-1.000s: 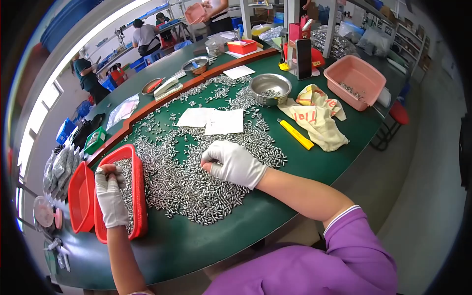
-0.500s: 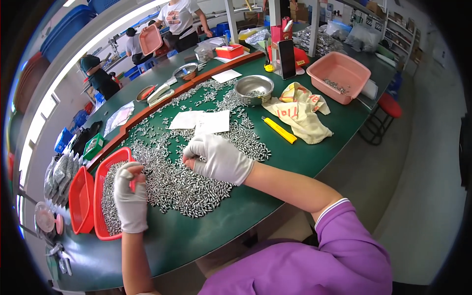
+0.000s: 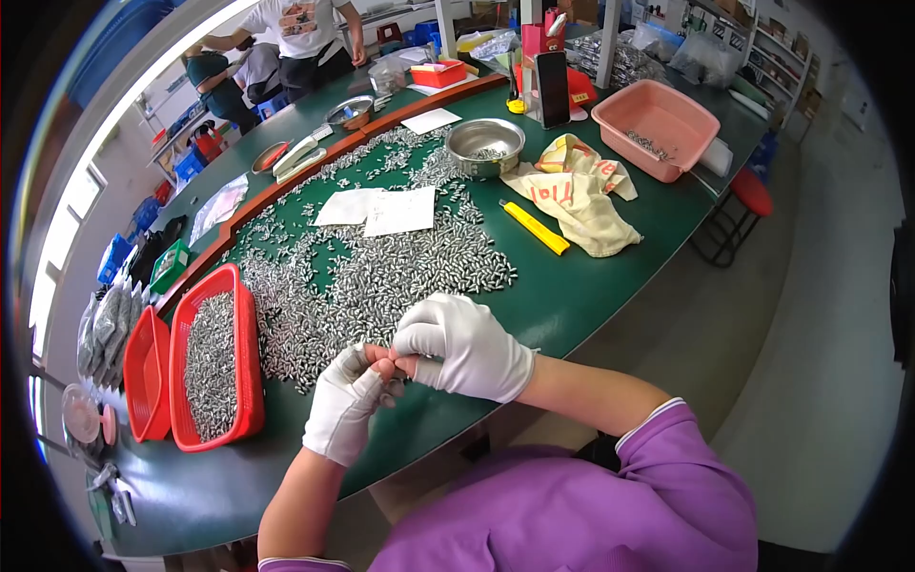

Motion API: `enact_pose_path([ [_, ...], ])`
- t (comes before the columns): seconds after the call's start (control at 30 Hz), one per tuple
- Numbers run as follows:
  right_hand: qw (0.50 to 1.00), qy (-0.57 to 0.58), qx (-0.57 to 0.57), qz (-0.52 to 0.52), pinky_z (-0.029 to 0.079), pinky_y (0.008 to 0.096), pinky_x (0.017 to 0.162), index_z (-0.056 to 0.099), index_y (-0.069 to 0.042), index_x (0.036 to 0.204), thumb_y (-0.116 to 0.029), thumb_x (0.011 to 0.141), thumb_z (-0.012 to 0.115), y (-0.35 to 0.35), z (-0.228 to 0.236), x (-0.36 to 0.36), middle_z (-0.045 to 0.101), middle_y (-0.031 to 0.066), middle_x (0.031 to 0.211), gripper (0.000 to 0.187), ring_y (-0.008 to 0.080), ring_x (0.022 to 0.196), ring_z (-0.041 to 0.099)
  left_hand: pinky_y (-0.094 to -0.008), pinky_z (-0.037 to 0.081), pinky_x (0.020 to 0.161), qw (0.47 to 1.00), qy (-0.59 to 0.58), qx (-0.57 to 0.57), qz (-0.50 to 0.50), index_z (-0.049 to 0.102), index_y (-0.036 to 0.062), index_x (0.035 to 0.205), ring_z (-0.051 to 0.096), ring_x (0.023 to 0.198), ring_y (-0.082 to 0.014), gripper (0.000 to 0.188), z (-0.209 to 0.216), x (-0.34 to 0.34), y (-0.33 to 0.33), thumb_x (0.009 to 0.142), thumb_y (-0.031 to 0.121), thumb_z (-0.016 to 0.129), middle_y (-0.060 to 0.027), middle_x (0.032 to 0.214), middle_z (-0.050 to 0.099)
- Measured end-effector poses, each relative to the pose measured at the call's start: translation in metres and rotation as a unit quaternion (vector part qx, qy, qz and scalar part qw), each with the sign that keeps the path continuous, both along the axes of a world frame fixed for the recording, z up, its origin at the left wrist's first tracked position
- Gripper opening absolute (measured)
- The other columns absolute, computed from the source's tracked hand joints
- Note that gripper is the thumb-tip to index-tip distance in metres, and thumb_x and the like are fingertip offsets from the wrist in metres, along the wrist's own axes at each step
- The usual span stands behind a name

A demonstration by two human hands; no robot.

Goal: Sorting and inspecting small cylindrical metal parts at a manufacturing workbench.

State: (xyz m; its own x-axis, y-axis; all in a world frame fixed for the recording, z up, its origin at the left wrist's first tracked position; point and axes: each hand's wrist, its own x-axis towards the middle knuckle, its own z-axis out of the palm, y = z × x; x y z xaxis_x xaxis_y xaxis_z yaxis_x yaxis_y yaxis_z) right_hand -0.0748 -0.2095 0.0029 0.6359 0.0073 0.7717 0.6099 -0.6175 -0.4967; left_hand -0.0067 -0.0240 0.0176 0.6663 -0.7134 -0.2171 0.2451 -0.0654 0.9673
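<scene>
My left hand (image 3: 345, 402) and my right hand (image 3: 465, 349) wear white gloves with bare fingertips. Their pinched fingertips meet over the near edge of a spread of small silver metal pieces (image 3: 400, 272) on the green table. Whatever sits between the fingertips is too small or too hidden to make out. Left of my left hand stands a red basket (image 3: 250, 353) part filled with the same kind of pieces. White paper sheets (image 3: 400, 212) lie on top of the spread.
Beyond the spread are a steel bowl (image 3: 486, 143), a yellow utility knife (image 3: 536, 227), a cream cloth (image 3: 581, 205) and an upright phone (image 3: 551, 91). A pink basin (image 3: 658, 129) stands far right, another red basket (image 3: 148, 377) far left. People (image 3: 305, 29) are at the back.
My left hand has left the red basket's side and moved right. My right hand has come down toward me, and the fingertips of both now meet. People in the background have shifted.
</scene>
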Motion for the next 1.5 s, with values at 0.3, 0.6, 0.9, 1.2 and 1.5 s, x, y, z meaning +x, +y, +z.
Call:
enact_pose_path([
  [0.3, 0.998, 0.031, 0.035, 0.031, 0.050, 0.0360, 0.064, 0.066, -0.007, 0.084, -0.010, 0.073, 0.075, 0.001, -0.011, -0.003, 0.064, 0.0083, 0.083, 0.015, 0.0268, 0.073, 0.062, -0.0205, 0.045, 0.063, 0.996, 0.074, -0.043, -0.005, 0.058, 0.0043, 0.104, 0.057, 0.073, -0.0086, 0.019, -0.015, -0.003, 0.001, 0.092, 0.018, 0.063, -0.0012, 0.087, 0.062],
  [0.6, 0.903, 0.234, -0.156, -0.324, 0.048, 0.0395, 0.087, 0.065, -0.008, 0.111, -0.028, 0.082, 0.066, -0.089, 0.011, -0.006, 0.064, 0.0160, 0.105, 0.035, 0.0313, 0.099, 0.061, -0.0300, 0.049, 0.075, 0.900, -0.420, 0.079, 0.087, 0.058, 0.0041, 0.087, 0.061, 0.087, -0.0177, 0.015, -0.022, -0.019, 0.007, 0.077, -0.001, 0.069, -0.0105, 0.113, 0.057],
  [0.9, 0.753, 0.377, -0.227, -0.489, 0.052, 0.0430, 0.073, 0.070, -0.009, 0.092, -0.032, 0.082, 0.065, -0.145, -0.015, -0.001, 0.068, 0.0140, 0.088, 0.026, 0.0313, 0.083, 0.066, -0.0476, 0.037, 0.101, 0.777, -0.593, 0.202, 0.059, 0.058, 0.0043, 0.073, 0.040, 0.126, -0.0434, 0.017, -0.037, -0.042, 0.010, 0.064, -0.001, 0.071, -0.0166, 0.130, 0.052],
  [1.2, 0.945, 0.160, 0.134, -0.253, 0.049, 0.0275, 0.076, 0.055, 0.001, 0.109, -0.027, 0.091, 0.061, -0.079, 0.008, -0.041, 0.064, 0.0078, 0.090, 0.034, 0.0133, 0.081, 0.061, -0.0482, 0.034, 0.105, 0.794, -0.560, 0.220, 0.082, 0.058, 0.0048, 0.077, 0.036, 0.131, -0.0446, 0.018, -0.046, -0.045, 0.020, 0.067, 0.000, 0.072, -0.0174, 0.137, 0.046],
  [1.5, 0.878, 0.463, 0.116, 0.017, 0.053, 0.0331, 0.070, 0.045, -0.004, 0.134, -0.036, 0.096, 0.050, 0.002, -0.023, -0.128, 0.066, 0.0130, 0.087, 0.050, 0.0292, 0.072, 0.066, -0.0501, 0.033, 0.104, 0.786, -0.567, 0.233, 0.073, 0.060, 0.0055, 0.081, 0.034, 0.131, -0.0464, 0.019, -0.044, -0.045, 0.016, 0.067, 0.002, 0.073, -0.0181, 0.138, 0.045],
])
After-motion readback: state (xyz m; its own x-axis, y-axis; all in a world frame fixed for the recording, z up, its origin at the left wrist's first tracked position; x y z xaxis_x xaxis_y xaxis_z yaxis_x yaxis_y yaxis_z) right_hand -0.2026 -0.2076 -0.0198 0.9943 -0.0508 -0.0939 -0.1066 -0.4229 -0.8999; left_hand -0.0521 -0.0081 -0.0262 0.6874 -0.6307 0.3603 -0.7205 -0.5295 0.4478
